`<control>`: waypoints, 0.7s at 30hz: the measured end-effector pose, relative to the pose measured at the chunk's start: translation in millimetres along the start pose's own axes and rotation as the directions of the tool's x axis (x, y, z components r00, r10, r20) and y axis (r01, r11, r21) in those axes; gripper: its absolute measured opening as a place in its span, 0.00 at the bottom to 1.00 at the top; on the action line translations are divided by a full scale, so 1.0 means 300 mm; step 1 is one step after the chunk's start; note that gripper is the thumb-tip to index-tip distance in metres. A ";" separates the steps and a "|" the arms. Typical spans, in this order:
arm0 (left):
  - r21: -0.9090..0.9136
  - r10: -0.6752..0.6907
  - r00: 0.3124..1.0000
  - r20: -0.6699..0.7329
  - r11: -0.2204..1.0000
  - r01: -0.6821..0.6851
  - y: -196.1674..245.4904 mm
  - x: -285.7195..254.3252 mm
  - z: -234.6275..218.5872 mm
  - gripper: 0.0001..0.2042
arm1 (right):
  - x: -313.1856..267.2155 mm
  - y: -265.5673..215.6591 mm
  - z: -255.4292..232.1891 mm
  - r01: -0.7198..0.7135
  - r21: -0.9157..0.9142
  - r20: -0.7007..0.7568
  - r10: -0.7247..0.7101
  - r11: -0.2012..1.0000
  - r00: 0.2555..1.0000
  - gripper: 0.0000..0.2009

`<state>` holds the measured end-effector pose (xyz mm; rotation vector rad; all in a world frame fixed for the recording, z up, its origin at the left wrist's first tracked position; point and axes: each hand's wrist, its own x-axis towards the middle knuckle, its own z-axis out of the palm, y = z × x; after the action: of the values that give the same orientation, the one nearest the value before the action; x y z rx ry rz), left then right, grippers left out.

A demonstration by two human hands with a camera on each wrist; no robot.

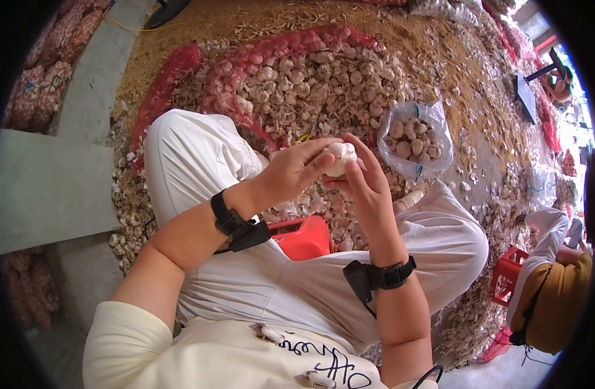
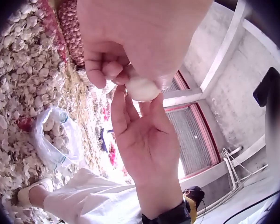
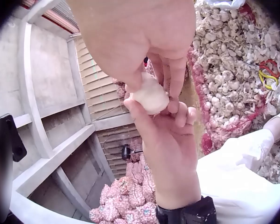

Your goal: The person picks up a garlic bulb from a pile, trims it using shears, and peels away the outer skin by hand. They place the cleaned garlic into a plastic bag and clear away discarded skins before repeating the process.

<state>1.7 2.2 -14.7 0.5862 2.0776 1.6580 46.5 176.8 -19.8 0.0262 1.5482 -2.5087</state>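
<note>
A: What is being worked above the garlic heap (image 1: 310,84)?

B: A garlic bulb (image 1: 341,157) is pinched by the left hand (image 1: 291,170) and right hand (image 1: 368,185); peeling seems underway. Next, loose skin must be stripped.

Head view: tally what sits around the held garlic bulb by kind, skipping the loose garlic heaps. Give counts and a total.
Garlic bulb held between left hand and right hand: 1
Clear plastic bag of garlic: 1
Red plastic stools, one under the person, one at the right: 2
Black wrist straps: 2
Total: 6
</note>
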 end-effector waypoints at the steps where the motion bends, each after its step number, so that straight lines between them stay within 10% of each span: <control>1: 0.025 0.020 1.000 -0.007 0.999 -0.019 -0.004 -0.001 -0.002 0.30 | -0.003 -0.002 0.002 -0.016 0.053 0.011 0.015 0.998 1.000 0.24; 21: 0.025 0.068 0.997 -0.048 0.997 -0.066 -0.041 0.011 0.005 0.28 | 0.001 0.048 -0.005 -0.002 -0.282 0.002 0.002 0.959 1.000 0.29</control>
<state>-1.0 2.9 -27.2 0.6355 2.1361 1.7035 48.5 171.8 -33.4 -0.0168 1.8876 -2.2595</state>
